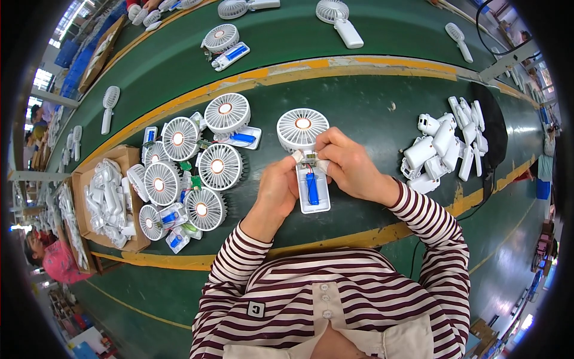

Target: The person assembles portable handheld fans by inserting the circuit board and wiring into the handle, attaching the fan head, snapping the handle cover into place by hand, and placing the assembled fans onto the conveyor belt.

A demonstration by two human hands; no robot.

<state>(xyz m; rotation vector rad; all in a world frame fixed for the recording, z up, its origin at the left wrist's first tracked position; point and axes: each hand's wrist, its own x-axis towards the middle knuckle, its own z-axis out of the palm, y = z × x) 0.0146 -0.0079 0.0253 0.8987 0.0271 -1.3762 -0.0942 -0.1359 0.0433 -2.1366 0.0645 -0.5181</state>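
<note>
Both hands (348,163) partly hide the small board (310,157) beneath the fan head (302,127).

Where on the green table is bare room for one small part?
A wide bare patch lies between the middle fan and the white casings. Only a narrow gap separates that fan from the fan cluster. The left is crowded by this cluster and the cardboard box.

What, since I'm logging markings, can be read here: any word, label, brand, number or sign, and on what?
Striped shirt: a dark square patch bears one pale letter-like sign, not copied here.
Blue battery: any print is too small to read.
Fan head: no readable text.
</note>
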